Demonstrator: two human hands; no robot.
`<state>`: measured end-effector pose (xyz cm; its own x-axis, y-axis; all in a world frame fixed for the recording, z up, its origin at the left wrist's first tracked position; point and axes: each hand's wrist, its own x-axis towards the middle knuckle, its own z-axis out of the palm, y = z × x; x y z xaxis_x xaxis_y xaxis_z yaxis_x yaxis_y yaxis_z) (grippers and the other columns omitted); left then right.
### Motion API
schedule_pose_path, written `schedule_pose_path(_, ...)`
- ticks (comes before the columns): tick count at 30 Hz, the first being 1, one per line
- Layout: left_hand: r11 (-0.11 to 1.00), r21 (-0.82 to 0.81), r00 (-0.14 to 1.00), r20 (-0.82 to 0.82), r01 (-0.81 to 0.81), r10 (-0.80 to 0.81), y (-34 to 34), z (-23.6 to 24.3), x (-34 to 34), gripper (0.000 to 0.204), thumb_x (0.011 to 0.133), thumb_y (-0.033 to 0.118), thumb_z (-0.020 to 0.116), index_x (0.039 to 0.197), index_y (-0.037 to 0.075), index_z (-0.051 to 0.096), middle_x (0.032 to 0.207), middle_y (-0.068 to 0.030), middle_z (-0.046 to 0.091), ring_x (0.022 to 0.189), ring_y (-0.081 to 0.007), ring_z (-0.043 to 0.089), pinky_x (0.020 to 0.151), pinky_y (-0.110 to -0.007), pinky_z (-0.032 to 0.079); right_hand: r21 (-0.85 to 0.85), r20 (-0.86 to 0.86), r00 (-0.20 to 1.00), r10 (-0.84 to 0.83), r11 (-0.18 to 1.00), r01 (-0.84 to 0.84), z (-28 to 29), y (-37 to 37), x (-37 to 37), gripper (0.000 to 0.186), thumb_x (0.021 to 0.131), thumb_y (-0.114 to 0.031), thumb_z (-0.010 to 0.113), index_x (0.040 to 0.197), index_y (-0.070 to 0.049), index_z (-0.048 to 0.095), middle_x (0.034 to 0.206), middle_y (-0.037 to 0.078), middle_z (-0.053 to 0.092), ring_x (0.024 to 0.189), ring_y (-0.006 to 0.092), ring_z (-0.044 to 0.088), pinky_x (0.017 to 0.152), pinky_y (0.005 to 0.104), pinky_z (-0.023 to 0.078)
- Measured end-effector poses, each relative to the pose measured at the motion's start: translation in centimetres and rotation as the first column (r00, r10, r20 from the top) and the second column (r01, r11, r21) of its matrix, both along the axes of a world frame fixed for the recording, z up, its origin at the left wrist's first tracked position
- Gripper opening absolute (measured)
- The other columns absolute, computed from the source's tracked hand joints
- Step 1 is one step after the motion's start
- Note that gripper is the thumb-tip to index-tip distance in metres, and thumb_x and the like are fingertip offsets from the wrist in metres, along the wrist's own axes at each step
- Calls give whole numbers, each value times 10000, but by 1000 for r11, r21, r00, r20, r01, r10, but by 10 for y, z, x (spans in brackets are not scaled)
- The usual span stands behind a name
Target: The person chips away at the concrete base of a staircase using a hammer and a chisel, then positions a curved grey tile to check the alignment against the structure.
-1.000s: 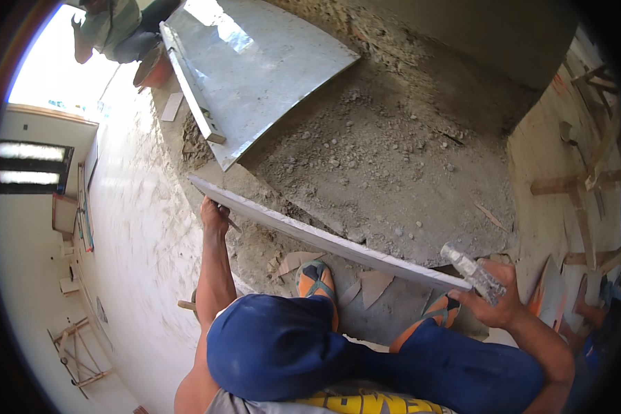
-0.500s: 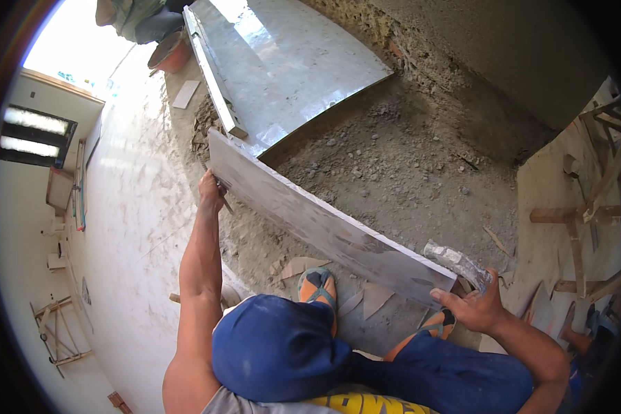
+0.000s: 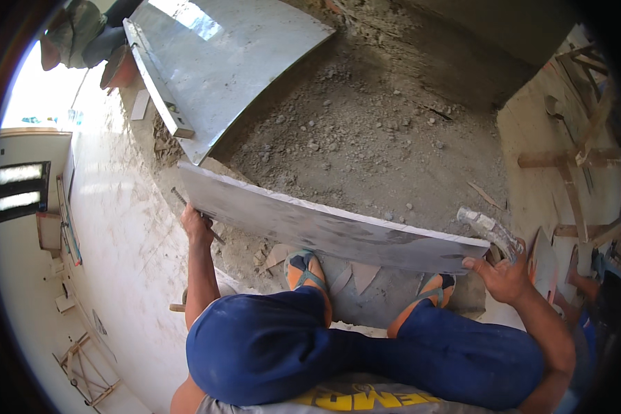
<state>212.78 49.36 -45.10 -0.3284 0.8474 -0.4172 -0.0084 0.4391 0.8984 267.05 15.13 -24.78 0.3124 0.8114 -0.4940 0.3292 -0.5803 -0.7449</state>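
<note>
A long grey tile slab (image 3: 331,228) stands tilted on edge in front of my shins, its pale rough edge upward. My left hand (image 3: 196,224) is closed around a thin dark metal rod (image 3: 216,236) and presses against the slab's left end. At the other end, my right hand (image 3: 501,279) grips the slab's corner, thumb on its face, fingers hidden behind. A curved grey, crusted piece (image 3: 491,228) rises beside those fingers; I cannot tell what it is or whether I hold it. Rubble bed (image 3: 366,148) spreads beyond the slab.
A large laid tile (image 3: 234,62) lies at the far left, a spirit level (image 3: 160,86) along its edge. Beyond are a reddish bucket (image 3: 121,67) and a crouching person (image 3: 76,34). Tile shards (image 3: 362,276) lie by my sandalled feet (image 3: 306,272). Wooden framing (image 3: 573,159) stands right.
My view has shifted right, so the surroundings appear further left. The slab now lies more level across the view, its right end higher. Both hands keep their hold.
</note>
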Motion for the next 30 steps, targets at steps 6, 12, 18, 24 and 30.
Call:
schedule_pose_path(6, 996, -23, 994, -77, 81, -83, -28, 0, 28, 281, 1042, 335, 536, 834, 146, 520, 610, 51, 432, 426, -74, 361, 391, -264, 283, -9, 60, 985, -160, 987, 161, -5, -29, 27, 696, 860, -141, 844, 1411, 43, 460, 1356, 173, 589, 1273, 247, 556, 1121, 388, 420)
schedule_pose_path(12, 997, -11, 996, -43, 77, -77, -42, 4, 39, 270, 1044, 348, 553, 867, 144, 534, 661, 41, 483, 466, -72, 392, 422, -251, 300, 10, 11, 975, -224, 975, 223, -19, -45, 35, 678, 872, -101, 826, 1413, 28, 440, 1350, 165, 584, 1241, 227, 568, 1071, 364, 458)
schedule_pose_path(18, 997, -47, 997, -40, 65, -67, -59, 1, 35, 243, 1038, 339, 562, 902, 138, 548, 714, 31, 519, 500, -76, 422, 440, -259, 306, -81, 85, 954, -287, 952, 294, -19, -52, 42, 788, 848, -186, 867, 1421, 64, 387, 1365, 208, 556, 1239, 235, 562, 1068, 380, 471)
schedule_pose_path(24, 989, -113, 989, -104, 95, -107, -65, -6, 56, 294, 1028, 350, 537, 847, 120, 564, 655, 26, 461, 482, -103, 390, 452, -294, 308, -44, 89, 928, -363, 929, 368, -37, -75, 51, 784, 842, -52, 836, 1443, 75, 349, 1406, 209, 517, 1323, 233, 506, 1104, 379, 457)
schedule_pose_path(30, 994, -97, 987, -146, 56, -70, -66, -10, 55, 305, 1028, 342, 535, 848, 102, 596, 613, 28, 425, 442, -104, 354, 426, -306, 276, 0, 67, 985, -160, 987, 160, -7, -44, 51, 620, 799, -203, 899, 1274, 61, 599, 1138, 137, 698, 1068, 200, 649, 964, 364, 513)
